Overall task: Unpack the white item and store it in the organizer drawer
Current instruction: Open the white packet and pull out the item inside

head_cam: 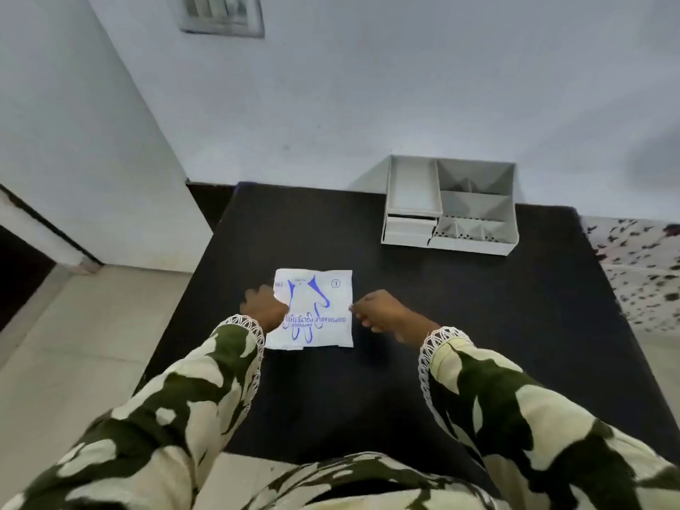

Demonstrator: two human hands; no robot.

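White packet flanked by two hands at frame centre

The packet [312, 309] is lain flat on the black table [460, 325]; its left edge is overlapped by the blurred left hand [264, 305], grip unclear, and its right edge is touched by the curled fingertips of the right hand [382, 314]. The organizer [450, 206] is seen upper right.

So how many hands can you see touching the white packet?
2. The left hand rests on the left edge of the white packet; the right hand touches its right edge with its fingertips. Both are blurred, so the exact grip is unclear.
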